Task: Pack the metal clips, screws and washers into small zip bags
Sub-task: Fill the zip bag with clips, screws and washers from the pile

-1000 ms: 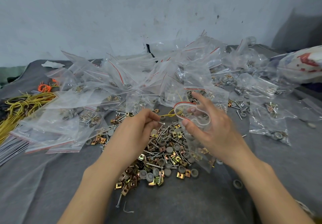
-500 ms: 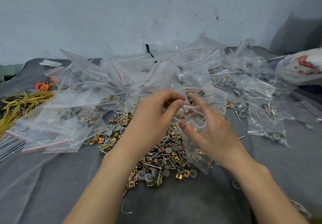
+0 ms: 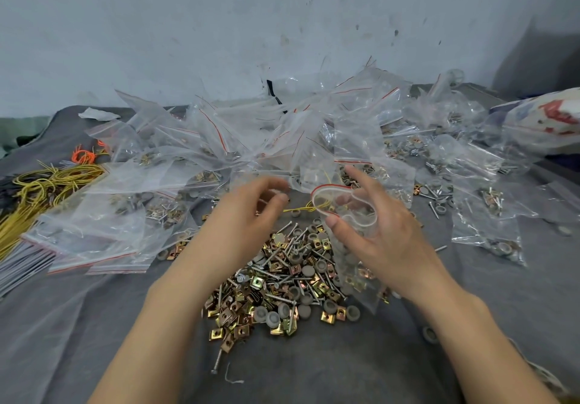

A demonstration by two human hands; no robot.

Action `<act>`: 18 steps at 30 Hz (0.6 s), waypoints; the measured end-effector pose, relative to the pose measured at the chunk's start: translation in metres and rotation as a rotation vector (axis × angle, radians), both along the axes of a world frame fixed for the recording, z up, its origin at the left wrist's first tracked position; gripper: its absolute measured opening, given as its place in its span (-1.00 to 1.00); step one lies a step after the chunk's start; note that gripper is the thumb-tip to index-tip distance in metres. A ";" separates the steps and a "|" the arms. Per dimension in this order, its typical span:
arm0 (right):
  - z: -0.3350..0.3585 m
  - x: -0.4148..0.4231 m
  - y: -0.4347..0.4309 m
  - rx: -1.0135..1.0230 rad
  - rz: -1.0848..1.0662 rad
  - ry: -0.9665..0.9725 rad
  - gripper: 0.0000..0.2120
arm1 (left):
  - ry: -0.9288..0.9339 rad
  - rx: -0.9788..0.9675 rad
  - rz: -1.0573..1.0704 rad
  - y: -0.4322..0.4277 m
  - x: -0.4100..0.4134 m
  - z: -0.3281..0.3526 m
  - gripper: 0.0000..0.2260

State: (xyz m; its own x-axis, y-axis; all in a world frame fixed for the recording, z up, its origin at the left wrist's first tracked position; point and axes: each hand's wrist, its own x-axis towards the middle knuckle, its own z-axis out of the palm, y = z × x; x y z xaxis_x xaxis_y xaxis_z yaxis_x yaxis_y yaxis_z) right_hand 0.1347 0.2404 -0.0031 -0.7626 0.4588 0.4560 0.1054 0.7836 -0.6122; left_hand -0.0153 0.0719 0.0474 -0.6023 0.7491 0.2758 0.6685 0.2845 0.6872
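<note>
A heap of loose brass clips, screws and grey washers (image 3: 282,281) lies on the grey cloth (image 3: 314,369) in front of me. My right hand (image 3: 386,240) holds a small clear zip bag (image 3: 346,207) with a red strip, thumb and fingers keeping its mouth open. The bag hangs down over the heap's right side with some hardware inside. My left hand (image 3: 248,218) hovers just left of the bag's mouth, above the heap. Its fingers are loosely curled and I see nothing in them.
Several filled zip bags (image 3: 219,158) are piled across the back and right. Yellow wires (image 3: 37,190) and orange ties (image 3: 83,155) lie at the left, above a stack of flat bags (image 3: 22,262). A printed sack (image 3: 549,121) sits far right. A wall stands behind.
My left hand rose from the heap to the bag's mouth half a second ago, then drew back to the left. The right hand kept holding the bag open.
</note>
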 end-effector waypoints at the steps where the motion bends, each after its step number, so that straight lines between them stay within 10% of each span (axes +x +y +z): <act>1: 0.001 0.000 0.000 -0.002 0.000 -0.004 -0.32 | 0.018 -0.062 -0.015 -0.003 -0.001 -0.002 -0.80; 18: 0.005 0.003 -0.003 0.005 -0.016 -0.028 -0.32 | 0.154 -0.488 -0.057 -0.017 -0.005 -0.022 -0.76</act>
